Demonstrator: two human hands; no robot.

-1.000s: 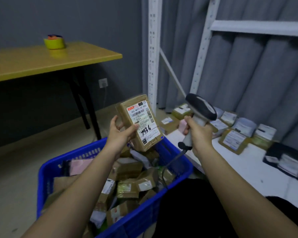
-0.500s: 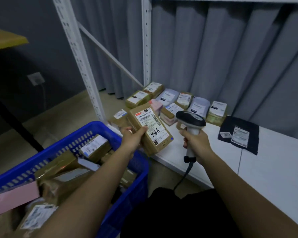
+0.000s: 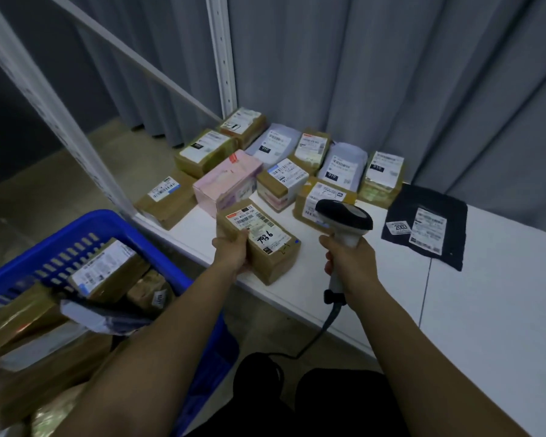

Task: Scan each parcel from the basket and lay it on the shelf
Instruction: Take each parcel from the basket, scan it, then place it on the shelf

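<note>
Left hand [image 3: 232, 252] gripped the brown parcel [image 3: 259, 239] at frame centre, low over the front edge of the white shelf [image 3: 486, 310]; contact with the shelf unclear. Right hand [image 3: 349, 263] held the scanner [image 3: 344, 222] by its handle, just right. Blue basket [image 3: 114, 228] at lower left.

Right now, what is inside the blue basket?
The blue basket holds brown labelled parcels and a grey bag; lower layers are covered by those and the left arm.
</note>
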